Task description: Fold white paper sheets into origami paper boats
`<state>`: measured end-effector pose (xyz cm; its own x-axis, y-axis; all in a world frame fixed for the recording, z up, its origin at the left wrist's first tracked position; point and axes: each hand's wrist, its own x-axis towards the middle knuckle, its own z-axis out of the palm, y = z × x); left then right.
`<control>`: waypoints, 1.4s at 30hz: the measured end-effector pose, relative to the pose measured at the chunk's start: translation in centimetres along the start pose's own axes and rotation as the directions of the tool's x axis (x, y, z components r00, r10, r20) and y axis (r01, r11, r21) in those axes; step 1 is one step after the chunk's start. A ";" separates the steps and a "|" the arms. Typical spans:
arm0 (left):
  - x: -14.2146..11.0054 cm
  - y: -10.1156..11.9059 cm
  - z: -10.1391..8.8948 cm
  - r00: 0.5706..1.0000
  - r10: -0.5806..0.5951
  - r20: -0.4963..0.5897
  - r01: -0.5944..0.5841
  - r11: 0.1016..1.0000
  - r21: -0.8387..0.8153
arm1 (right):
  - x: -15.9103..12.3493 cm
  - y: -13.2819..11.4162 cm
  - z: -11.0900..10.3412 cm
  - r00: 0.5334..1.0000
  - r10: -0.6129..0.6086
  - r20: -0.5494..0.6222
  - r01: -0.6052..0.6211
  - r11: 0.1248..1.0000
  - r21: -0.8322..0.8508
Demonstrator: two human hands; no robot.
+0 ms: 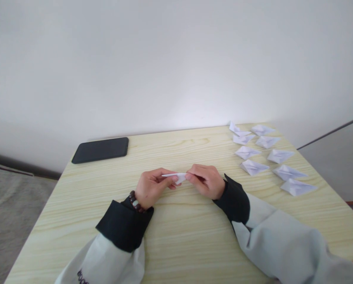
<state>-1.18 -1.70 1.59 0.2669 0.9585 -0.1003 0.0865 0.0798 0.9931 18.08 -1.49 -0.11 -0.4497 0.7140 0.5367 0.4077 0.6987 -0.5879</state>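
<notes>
A small piece of folded white paper (180,177) is held above the middle of the table, pinched between both hands. My left hand (154,185) has its thumb and fingers closed on the paper's left part, and a thin pointed end sticks out to the left over the fingers. On the right end, my right hand (205,180) pinches the paper between thumb and fingers. Parts of the paper's folds are hidden by the fingertips. Dark beads form a bracelet (136,202) on my left wrist.
Several folded white paper boats (254,167) stand in two rows on the right side of the light wood-grain table (176,236). A black phone (101,150) lies at the back left. Behind the table's far edge rises a white wall (176,67).
</notes>
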 end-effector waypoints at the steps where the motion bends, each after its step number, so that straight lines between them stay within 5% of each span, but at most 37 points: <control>1: -0.1 0.1 0.0 1.000 0.002 0.003 -0.002 1.000 0.001 | 0.0 0.0 0.0 1.000 0.000 -0.003 -0.001 1.000 -0.005; 14: 0.2 -0.1 0.1 0.998 -0.052 0.020 0.053 0.997 -0.048 | -0.2 0.1 0.2 0.986 -0.081 -0.146 0.062 0.990 -0.130; 24: -0.1 -0.2 -0.2 1.000 -0.003 0.021 0.005 0.997 -0.077 | -0.1 -0.1 0.1 0.994 -0.044 -0.099 0.046 0.999 0.017; 30: 0.0 -0.4 -0.2 0.996 -0.029 0.089 0.023 0.997 0.067 | -0.1 -0.2 0.1 0.995 -0.049 -0.091 0.052 0.998 0.030; 35: -0.2 -0.4 -0.2 0.991 0.107 0.078 -0.122 0.964 0.236 | -0.2 -0.2 0.4 0.993 -0.115 -0.036 0.115 0.993 -0.015; 42: 0.0 -0.2 -0.1 0.996 0.055 0.065 -0.067 0.981 0.183 | -0.3 -0.3 0.4 0.989 -0.133 -0.064 0.125 0.986 -0.108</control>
<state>-1.30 -1.72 1.42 0.3333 0.9416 -0.0488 0.2426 -0.0356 0.9695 17.77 -1.91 -0.37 -0.4479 0.6165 0.6475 0.4315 0.7834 -0.4474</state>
